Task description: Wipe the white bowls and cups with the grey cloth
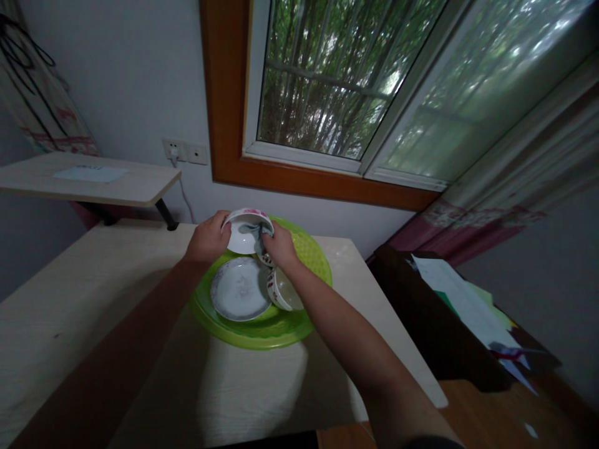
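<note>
Above a green plastic basin (262, 340), a white bowl with a pink pattern near its rim (241, 240) is tilted so its inside faces me. My left hand (209, 238) grips its left edge, thumb over the rim. At the right edge, my right hand (279, 244) is closed around a greyish cloth (259, 233), which it presses against the bowl's inside. Below in the basin lie a white plate with a patterned border (240, 289) and a bowl with red marks (283, 291) tipped on its side, partly hidden by my right forearm. Another patterned bowl shows partly behind my right hand.
The basin stands on a light wooden table (154, 349). A raised shelf (88, 181) with a paper sheet is at left, near a wall socket (185, 151) with a plugged cord. A window is ahead. At right, papers (461, 293) lie on a dark surface.
</note>
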Demonstrator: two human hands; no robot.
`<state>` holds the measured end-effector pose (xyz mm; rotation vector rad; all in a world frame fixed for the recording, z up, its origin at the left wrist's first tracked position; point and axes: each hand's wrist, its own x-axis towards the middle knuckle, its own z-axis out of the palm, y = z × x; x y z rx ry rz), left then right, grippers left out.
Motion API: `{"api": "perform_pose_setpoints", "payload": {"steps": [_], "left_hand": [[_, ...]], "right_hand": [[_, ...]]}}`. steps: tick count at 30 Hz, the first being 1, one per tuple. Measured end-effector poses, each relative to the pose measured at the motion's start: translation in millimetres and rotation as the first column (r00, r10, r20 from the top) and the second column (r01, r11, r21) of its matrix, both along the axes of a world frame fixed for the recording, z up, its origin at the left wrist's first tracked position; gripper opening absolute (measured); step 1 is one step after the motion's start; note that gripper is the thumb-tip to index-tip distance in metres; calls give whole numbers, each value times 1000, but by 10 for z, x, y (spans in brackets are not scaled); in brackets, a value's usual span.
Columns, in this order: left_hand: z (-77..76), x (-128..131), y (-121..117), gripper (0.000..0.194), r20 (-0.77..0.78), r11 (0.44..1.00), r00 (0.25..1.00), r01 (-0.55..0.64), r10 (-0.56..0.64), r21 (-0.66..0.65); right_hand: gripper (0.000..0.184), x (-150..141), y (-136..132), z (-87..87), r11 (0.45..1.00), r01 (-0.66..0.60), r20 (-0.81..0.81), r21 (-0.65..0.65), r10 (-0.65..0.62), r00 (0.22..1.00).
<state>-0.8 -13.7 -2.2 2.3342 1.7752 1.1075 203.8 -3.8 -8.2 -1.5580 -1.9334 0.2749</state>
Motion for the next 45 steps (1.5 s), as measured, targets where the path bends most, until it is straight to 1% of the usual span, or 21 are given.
{"api": "perform_pose_setpoints", "payload": {"steps": [2,5,9,14,16,18,22,25,28,30,34,37,40,43,45], "left_hand": [[-13,3,13,38,16,997,999,-32,33,-64],[-28,2,24,40,35,987,999,-18,23,-158],[-24,-10,22,37,45,985,999,37,-30,-169],[-4,1,-13,41,-69,988,993,82,-91,-134],[8,11,-35,44,-101,989,990,84,-96,-122],[24,18,-55,46,-119,992,989,71,-84,-106],[53,24,-72,42,-109,998,994,11,-18,-60],[46,24,-49,36,-58,999,998,-34,32,-31],[17,23,-11,35,-37,995,997,-63,61,-78],[2,21,5,35,-25,991,998,-64,61,-121],[5,9,-4,33,13,991,999,-36,38,-129],[21,5,-27,37,-34,994,999,-13,10,-105],[29,6,-49,48,-95,997,995,12,-19,-73],[28,7,-63,55,-120,999,992,15,-22,-52],[30,7,-68,55,-116,999,993,20,-25,-43]], "right_hand": [[26,6,41,-43,1000,-7,-84,-29,4,996],[26,13,65,-66,999,-12,-99,-34,8,995],[27,26,41,-45,999,-35,15,-9,35,999],[28,42,-24,34,1000,-31,226,-4,31,974],[32,38,-51,75,1000,-30,270,-7,31,962],[35,29,-69,103,999,-36,274,-7,36,961],[30,18,-54,78,1000,-28,186,8,26,982],[28,18,2,4,999,-34,31,-7,34,999],[31,13,52,-63,999,-42,-112,-27,38,993],[30,5,63,-82,999,-32,-129,-35,28,991],[27,-6,21,-54,999,-45,-26,-9,45,999],[24,-12,-27,2,998,-60,104,16,58,993],[27,-27,-65,55,998,-65,214,16,60,975],[30,-47,-89,80,998,-57,261,-9,57,964],[29,-50,-88,69,999,-48,247,-4,47,968]]}}
